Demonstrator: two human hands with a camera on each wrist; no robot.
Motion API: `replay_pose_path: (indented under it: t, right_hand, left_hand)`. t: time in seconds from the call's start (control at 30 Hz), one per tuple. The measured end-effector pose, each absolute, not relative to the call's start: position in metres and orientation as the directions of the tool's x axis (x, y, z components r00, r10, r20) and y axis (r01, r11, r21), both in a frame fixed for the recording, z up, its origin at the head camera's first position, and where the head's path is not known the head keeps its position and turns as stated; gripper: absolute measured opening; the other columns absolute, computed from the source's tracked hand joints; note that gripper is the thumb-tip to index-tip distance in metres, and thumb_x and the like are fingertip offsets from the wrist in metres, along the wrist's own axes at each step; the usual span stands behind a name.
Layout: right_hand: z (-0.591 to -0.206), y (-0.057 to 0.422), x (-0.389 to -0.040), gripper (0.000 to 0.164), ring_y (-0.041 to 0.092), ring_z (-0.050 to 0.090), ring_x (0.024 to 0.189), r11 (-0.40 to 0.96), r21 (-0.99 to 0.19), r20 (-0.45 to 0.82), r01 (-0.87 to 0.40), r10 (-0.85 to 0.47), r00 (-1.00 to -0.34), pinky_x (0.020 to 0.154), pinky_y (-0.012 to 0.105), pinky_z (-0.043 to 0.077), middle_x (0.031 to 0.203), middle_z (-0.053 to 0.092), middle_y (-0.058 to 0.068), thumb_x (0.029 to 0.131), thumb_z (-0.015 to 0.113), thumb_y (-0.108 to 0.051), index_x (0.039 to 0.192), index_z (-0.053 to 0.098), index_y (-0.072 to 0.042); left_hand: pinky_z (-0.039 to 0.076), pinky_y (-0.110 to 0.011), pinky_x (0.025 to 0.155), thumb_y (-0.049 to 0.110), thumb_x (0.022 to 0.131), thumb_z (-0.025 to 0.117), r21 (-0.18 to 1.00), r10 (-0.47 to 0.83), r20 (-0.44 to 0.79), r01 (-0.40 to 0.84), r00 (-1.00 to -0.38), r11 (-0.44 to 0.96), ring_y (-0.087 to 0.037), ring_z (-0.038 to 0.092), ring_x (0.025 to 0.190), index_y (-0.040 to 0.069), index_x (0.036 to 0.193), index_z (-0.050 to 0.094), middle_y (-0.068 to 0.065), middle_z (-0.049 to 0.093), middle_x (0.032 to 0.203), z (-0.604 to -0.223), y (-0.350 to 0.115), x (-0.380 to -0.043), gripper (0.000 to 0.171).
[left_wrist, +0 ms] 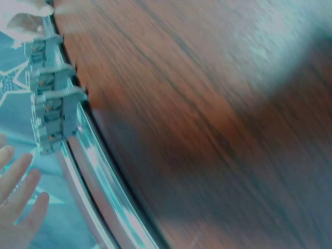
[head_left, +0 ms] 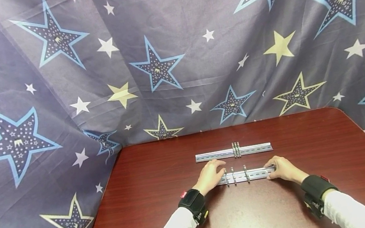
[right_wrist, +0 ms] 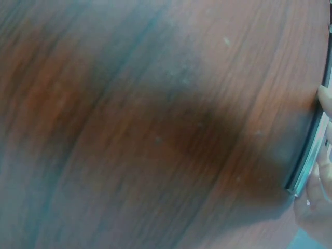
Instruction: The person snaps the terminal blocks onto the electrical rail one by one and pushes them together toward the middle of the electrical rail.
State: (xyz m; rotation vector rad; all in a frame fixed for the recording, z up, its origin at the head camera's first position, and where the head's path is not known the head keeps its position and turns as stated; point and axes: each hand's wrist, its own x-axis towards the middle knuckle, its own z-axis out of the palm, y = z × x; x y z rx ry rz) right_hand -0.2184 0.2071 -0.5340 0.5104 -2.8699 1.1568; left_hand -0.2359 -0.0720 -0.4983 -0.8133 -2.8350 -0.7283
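Observation:
Across the table, close to me, lies a silver slotted DIN rail (head_left: 256,174) carrying three slim grey terminal blocks (left_wrist: 54,116), unevenly spaced along it. My right hand (head_left: 283,169) grips this rail's right end, thumb on the near edge and fingers at the far side. Over the left end hovers my left hand (head_left: 209,175); the left wrist view has its fingers (left_wrist: 23,189) spread and nearly straight, apart from the blocks. In the right wrist view the rail's end (right_wrist: 306,168) sits against the right hand's fingers (right_wrist: 324,181).
Behind it, a second DIN rail (head_left: 213,156) lies parallel, with three terminal blocks (head_left: 236,150) set close together near its middle. The reddish-brown wooden table (head_left: 156,180) ends at a grey curtain (head_left: 174,103) printed with stars, which hangs at the back and sides.

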Motion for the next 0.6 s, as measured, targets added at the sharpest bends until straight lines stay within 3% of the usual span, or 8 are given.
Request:
replay_pose_path:
  t: [0.6]
  right_hand:
    - [-0.535, 0.208, -0.219, 0.032, 0.022, 0.053, 0.077, 0.672, -0.689, 0.103, -0.271, -0.279, -0.955, 0.068, 0.035, 0.041, 0.085, 0.059, 0.012, 0.057, 0.077, -0.008, 0.085, 0.066, 0.001]
  left_hand:
    - [0.034, -0.035, 0.093, 0.032, 0.075, 0.065, 0.380, 0.556, 0.040, 0.528, -0.830, 0.760, -0.021, 0.046, 0.112, 0.007, 0.121, 0.051, -0.007, 0.055, 0.118, -0.503, -0.057, -0.230, 0.055]
